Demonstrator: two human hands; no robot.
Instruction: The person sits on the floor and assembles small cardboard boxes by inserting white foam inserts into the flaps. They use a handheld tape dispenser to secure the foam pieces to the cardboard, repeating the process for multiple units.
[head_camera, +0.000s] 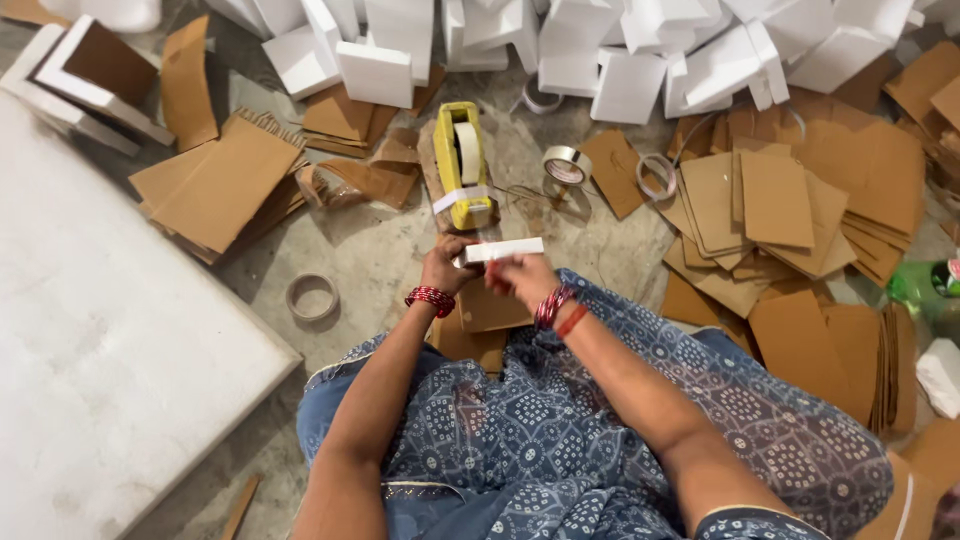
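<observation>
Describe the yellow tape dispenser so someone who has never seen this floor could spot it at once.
Start at the heap of white boxes along the top. Just below it, straight ahead of both hands, the tape dispenser stands on the concrete floor. It alone is bright yellow among brown and white.

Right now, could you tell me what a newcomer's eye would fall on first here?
Probably the yellow tape dispenser at centre, just beyond the left hand and right hand, which together hold a small white box. Behind it lies a heap of white boxes; brown cardboard sheets spread to the right.
</observation>
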